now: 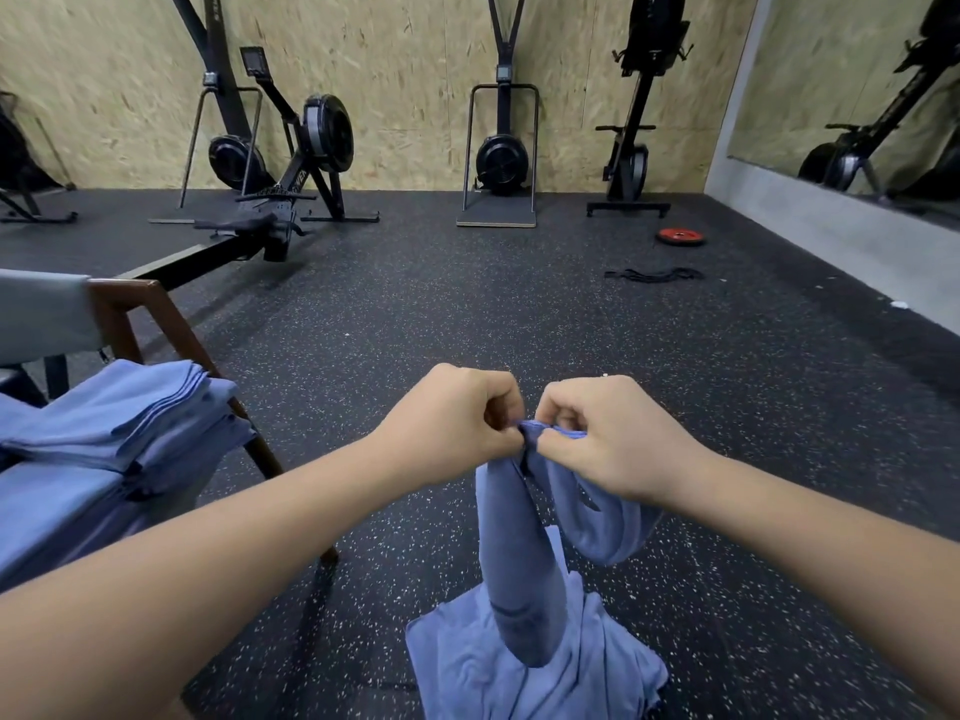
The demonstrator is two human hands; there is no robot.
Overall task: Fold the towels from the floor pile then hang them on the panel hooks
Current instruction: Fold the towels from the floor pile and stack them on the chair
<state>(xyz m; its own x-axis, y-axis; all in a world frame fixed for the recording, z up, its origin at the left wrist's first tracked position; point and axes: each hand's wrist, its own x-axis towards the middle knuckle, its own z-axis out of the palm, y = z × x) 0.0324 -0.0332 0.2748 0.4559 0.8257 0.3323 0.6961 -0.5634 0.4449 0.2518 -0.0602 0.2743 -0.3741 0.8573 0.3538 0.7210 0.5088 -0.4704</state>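
A blue towel hangs bunched in front of me, lifted off the floor pile of blue towels at the bottom centre. My left hand and my right hand sit side by side, knuckles almost touching, each pinching the towel's top edge with curled fingers. One part of the towel drops straight down to the pile; another part loops under my right wrist. A stack of folded blue towels lies on a chair at the left. No panel hooks are in view.
The wooden-framed chair stands at the left. A rowing machine and other exercise machines line the chipboard wall. A red weight plate and a black strap lie on the speckled rubber floor; a mirror is at the right.
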